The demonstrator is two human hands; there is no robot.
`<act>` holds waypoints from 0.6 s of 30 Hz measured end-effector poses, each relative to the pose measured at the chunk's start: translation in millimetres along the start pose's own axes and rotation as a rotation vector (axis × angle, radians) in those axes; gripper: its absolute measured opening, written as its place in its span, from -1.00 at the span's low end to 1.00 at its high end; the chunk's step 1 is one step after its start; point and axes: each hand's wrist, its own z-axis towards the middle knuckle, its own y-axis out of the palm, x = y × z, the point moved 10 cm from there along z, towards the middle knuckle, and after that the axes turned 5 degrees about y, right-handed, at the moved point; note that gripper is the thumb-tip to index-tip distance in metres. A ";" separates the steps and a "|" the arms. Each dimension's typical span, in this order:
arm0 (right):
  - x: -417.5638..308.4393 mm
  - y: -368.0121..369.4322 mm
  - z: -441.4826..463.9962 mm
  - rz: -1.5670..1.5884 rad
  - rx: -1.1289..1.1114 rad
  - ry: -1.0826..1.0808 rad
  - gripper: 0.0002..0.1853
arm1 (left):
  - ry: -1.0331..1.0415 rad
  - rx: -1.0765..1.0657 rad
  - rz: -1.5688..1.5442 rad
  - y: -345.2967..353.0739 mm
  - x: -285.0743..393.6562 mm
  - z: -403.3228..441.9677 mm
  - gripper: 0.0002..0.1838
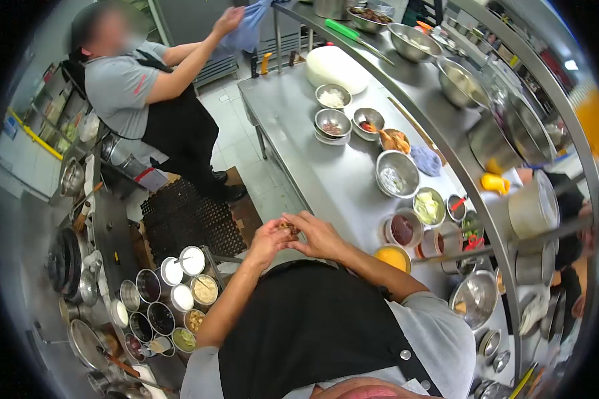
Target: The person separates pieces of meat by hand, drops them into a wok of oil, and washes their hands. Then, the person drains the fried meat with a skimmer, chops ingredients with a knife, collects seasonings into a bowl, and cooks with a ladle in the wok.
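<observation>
**Small brown piece (289, 227) between my hands**

Light, even fingertip pressure should suit it. Its long axis seems crosswise; its front is unclear. My left hand (263, 245) is closed on it; whether my right hand (319, 238) grips, I can't tell. My apron (299, 326) is behind, the worktop (283, 116) ahead.

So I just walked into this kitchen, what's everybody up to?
The person in front has a small brown piece between the left hand and the right hand, partly hidden by the fingers; I can't tell what it is. To the right, a steel table bears bowls of ingredients; to the left stands a group of filled containers. A co-worker at upper left has arms stretched toward a blue cloth.
</observation>
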 end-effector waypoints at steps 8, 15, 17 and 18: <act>188.1 -40.0 192.2 0.045 0.119 0.208 -0.51 | 0.072 0.427 -0.120 -138.5 46.3 27.2 -0.55; 312.5 -56.2 430.8 0.304 0.148 0.449 -0.53 | -0.096 0.580 -0.135 -259.3 55.5 112.2 -0.50; 325.3 -57.1 509.6 0.306 0.118 0.501 -0.55 | -0.149 0.527 -0.044 -289.5 71.1 162.0 -0.49; 333.8 -52.5 545.7 0.413 0.118 0.542 -0.53 | -0.159 0.532 -0.025 -301.4 83.7 182.3 -0.49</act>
